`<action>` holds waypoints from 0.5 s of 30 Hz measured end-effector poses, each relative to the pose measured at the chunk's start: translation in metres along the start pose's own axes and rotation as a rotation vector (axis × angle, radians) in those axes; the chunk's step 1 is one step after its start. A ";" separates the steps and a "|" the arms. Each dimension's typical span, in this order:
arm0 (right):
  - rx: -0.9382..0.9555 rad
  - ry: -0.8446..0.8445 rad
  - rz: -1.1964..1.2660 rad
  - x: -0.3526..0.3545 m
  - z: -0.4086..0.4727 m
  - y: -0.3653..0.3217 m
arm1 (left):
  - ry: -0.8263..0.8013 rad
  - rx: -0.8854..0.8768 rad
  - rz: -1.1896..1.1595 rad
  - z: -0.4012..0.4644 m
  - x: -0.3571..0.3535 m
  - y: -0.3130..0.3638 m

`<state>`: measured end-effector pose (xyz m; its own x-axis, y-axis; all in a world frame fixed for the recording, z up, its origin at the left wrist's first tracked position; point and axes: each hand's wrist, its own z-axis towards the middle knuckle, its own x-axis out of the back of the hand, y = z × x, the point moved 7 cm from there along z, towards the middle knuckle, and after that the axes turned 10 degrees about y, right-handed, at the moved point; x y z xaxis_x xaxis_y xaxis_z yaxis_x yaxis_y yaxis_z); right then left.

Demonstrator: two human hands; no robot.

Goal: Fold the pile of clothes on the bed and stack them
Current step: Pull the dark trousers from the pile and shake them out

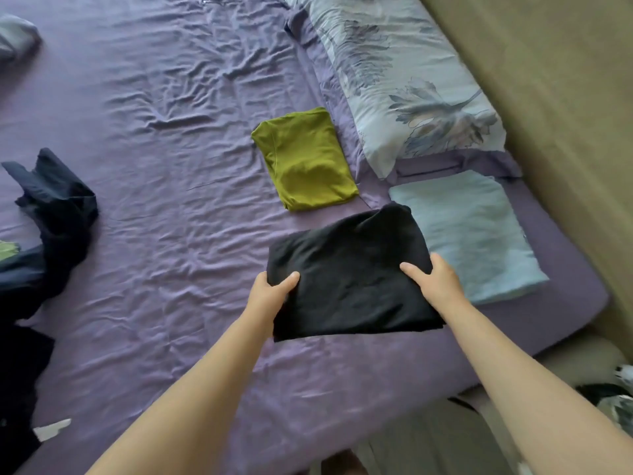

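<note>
A folded black garment (349, 269) is held between both hands above the purple bed sheet (171, 166). My left hand (270, 293) grips its left edge with the thumb on top. My right hand (435, 282) grips its right edge, thumb likewise on top. Beyond it lies a folded olive-green garment (305, 159), flat on the sheet. To the right a folded light-blue cloth (469, 231) lies by the bed's edge; the black garment overlaps its near-left corner in view. Unfolded dark clothes (51, 214) are heaped at the left.
A floral blue pillow (404, 80) lies at the back right along a beige wall (565, 97). A grey-blue bundle (13, 39) sits at the far left. The bed's corner (582, 303) is at the right, with patterned fabric (613, 399) below it.
</note>
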<state>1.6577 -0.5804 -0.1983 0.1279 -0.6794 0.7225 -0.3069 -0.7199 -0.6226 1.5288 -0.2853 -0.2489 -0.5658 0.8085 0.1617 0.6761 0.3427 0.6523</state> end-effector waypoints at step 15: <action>-0.020 0.063 -0.016 0.139 0.103 0.060 | -0.381 -0.224 0.111 -0.054 -0.179 0.068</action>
<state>1.7544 -0.7330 -0.1662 0.0740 -0.6571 0.7502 -0.3245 -0.7272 -0.6049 1.6505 -0.4324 -0.1937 -0.2533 0.9672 -0.0172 0.5805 0.1662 0.7971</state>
